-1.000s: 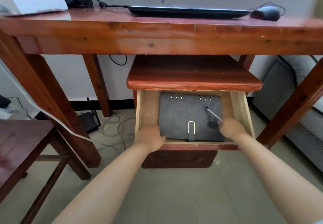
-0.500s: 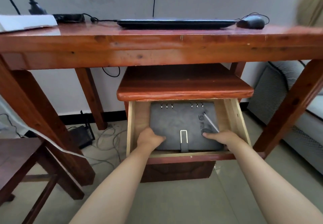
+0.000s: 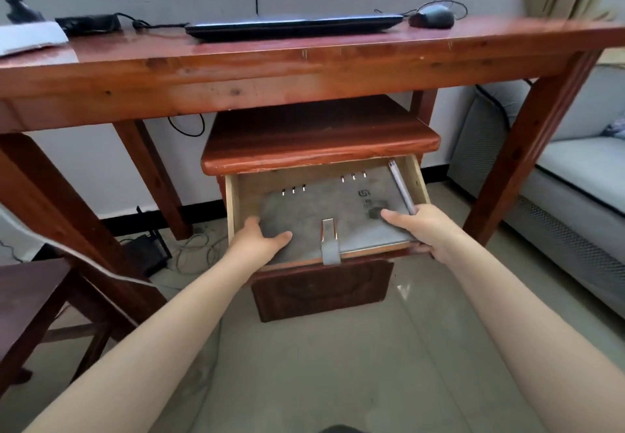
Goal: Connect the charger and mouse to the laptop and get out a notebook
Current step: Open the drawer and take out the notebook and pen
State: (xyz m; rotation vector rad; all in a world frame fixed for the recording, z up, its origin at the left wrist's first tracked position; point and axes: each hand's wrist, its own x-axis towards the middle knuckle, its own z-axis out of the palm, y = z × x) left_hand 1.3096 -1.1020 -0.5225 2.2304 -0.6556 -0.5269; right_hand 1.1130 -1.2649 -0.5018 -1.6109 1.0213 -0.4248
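A grey ring-bound notebook [image 3: 314, 209] with a clasp strap lies tilted in the open wooden drawer [image 3: 231, 202], its near edge raised over the drawer front. My left hand [image 3: 258, 238] grips its near left corner, thumb on the cover. My right hand [image 3: 426, 226] holds the near right corner, thumb on top and fingers under. A silver pen [image 3: 400, 186] rests along the notebook's right side. On the desk above lie the closed black laptop [image 3: 291, 25], the black mouse [image 3: 431, 16] to its right and the charger brick [image 3: 88, 23] with its cable to its left.
The drawer belongs to a small red-brown cabinet [image 3: 318, 131] under the wooden desk [image 3: 270, 71]. A white book [image 3: 30, 37] lies on the desk's left end. A dark chair [image 3: 37, 297] stands at the left, a grey sofa [image 3: 575, 175] at the right. Cables and a router [image 3: 145, 253] lie on the floor.
Both hands have taken hold of the notebook's near corners and lifted its front edge above the drawer front. The pen has slid toward the drawer's right side.
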